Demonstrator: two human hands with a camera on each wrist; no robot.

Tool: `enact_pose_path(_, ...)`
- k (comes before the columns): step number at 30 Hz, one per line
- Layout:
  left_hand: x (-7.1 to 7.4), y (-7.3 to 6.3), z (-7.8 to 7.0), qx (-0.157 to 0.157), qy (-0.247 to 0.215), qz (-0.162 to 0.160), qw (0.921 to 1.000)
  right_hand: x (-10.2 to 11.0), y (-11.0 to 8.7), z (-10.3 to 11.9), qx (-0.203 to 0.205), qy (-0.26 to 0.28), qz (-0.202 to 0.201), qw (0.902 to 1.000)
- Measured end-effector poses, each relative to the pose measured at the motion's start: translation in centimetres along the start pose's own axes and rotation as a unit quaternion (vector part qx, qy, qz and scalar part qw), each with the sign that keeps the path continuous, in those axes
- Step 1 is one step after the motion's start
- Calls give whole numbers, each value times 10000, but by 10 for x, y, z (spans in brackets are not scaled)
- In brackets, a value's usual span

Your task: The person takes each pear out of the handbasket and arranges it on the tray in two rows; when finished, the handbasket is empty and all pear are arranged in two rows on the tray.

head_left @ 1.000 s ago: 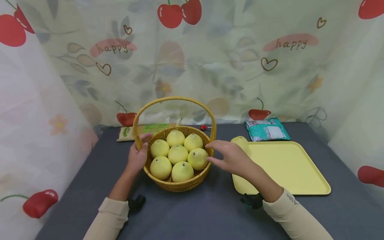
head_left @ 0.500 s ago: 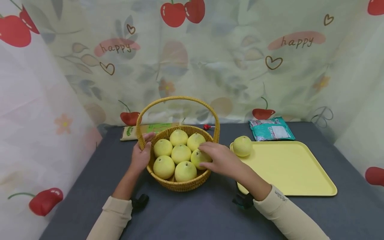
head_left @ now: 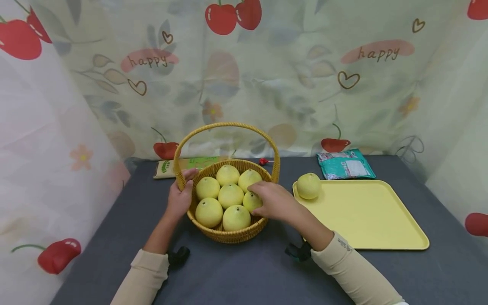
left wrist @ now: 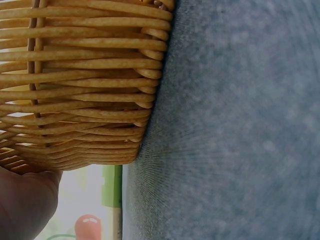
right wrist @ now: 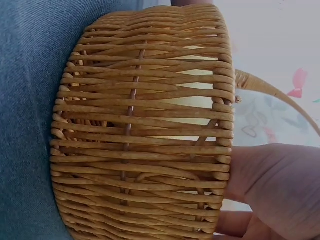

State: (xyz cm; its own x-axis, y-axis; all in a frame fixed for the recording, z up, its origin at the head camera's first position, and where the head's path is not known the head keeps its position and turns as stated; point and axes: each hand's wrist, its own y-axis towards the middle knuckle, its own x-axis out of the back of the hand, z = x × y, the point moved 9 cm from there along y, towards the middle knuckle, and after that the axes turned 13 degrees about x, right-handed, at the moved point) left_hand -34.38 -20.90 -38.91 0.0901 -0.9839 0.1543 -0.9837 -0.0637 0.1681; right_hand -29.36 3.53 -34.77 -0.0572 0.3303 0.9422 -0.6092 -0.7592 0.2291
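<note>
Since a second ago, the right hand [head_left: 275, 201] is reaching further over the wicker basket [head_left: 228, 233], its fingers curling on a yellow fruit [head_left: 251, 201] beneath them. Head view: the left hand [head_left: 180, 198] is gripping the rim; another fruit [head_left: 308, 185] is sitting on the yellow tray [head_left: 366, 216], well right of those fingers. Left wrist view: woven wall [left wrist: 85, 80] is filling the frame. Right wrist view: the basket wall [right wrist: 145, 135] is blocking the fingertips.

Basket [head_left: 228, 228] of pomelos [head_left: 228, 195] sits left of tray [head_left: 373, 220], packets [head_left: 345, 164] behind
</note>
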Motion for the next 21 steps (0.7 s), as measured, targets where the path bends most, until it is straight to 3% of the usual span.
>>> enact_pose_path(7, -1, 0, 0, -20, -43, 6, 10000, -3, -3, -3, -135, 82, -109, 9998)
enact_pose_path(14, -1, -1, 1, 11, -28, 52, 10000, -5, -7, -6, -149, 383, -509, 9979)
enact_pose_path(21, 0, -1, 0, 27, -69, 23, 10000, -4, -7, -3, 102, 484, -890, 9948)
